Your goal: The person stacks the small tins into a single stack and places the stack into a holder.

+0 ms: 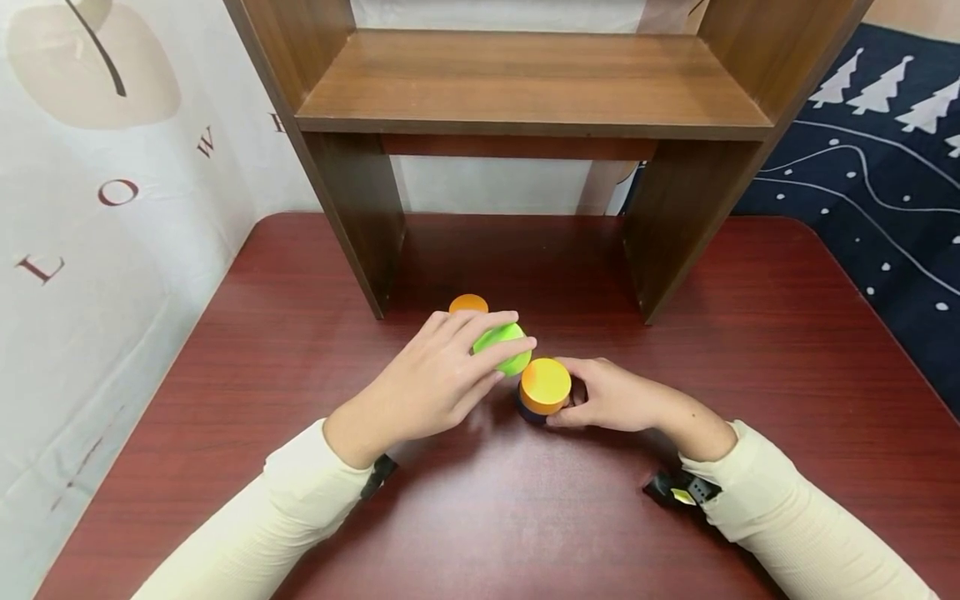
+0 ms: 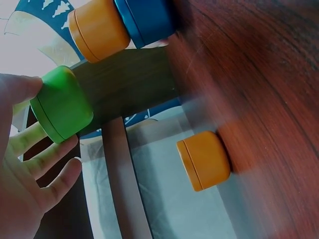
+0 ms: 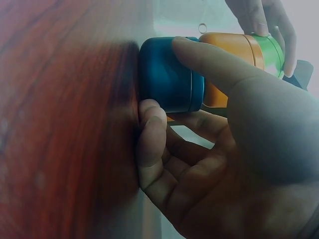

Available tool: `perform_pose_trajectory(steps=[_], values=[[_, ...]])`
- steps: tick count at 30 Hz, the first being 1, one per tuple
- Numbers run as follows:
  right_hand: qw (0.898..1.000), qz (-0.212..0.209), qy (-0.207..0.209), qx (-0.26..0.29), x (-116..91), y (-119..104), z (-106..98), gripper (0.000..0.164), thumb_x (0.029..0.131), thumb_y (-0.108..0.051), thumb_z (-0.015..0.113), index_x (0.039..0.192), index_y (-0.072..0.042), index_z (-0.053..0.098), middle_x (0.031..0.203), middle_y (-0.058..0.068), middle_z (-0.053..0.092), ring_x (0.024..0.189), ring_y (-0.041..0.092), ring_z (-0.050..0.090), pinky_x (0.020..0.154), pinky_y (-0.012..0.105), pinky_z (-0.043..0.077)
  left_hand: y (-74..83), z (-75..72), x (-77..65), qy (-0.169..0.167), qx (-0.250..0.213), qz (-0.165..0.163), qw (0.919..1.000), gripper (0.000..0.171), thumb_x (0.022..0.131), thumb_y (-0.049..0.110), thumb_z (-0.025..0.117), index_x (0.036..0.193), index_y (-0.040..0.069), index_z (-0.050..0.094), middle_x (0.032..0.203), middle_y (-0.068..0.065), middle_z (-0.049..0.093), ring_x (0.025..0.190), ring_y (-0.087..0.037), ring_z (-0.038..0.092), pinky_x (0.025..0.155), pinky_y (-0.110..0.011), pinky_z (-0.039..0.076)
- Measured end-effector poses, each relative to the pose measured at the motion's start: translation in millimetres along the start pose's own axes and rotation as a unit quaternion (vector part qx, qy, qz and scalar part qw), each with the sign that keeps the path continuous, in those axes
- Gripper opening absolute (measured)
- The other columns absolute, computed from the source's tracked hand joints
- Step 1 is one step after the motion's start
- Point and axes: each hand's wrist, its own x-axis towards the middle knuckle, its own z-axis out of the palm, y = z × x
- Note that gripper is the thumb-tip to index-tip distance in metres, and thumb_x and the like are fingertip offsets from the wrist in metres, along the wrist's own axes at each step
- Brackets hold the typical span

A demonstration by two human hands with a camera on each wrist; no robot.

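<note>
Canister (image 2: 65,103), green and seamed, pinched aloft by the left hand (image 1: 444,371), left of an orange jar (image 1: 546,385) atop a blue jar (image 3: 162,79) the right hand (image 1: 618,397) grips; only the left-wrist view shows the far orange pot (image 2: 207,162) whole.

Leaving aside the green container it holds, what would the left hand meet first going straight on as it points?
Probably the shelf's right side panel, which the left hand points toward, though depth is unclear.
</note>
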Motion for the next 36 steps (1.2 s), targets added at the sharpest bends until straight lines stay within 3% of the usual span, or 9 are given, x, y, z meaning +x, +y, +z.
perform_pose_trajectory(steps=[36], values=[[1.0, 0.002, -0.006, 0.008, -1.2, -0.2, 0.3, 0.048, 0.083, -0.029, 0.082, 0.123, -0.018, 0.057, 0.083, -0.005, 0.059, 0.071, 0.012, 0.057, 0.068, 0.025, 0.051, 7.6, -2.6, 2.2, 0.027, -0.001, 0.03, 0.9992, 0.046, 0.094, 0.022, 0.069, 0.139, 0.02, 0.057, 0.142, -0.01, 0.055, 0.126, -0.026, 0.054, 0.092, -0.042, 0.046]])
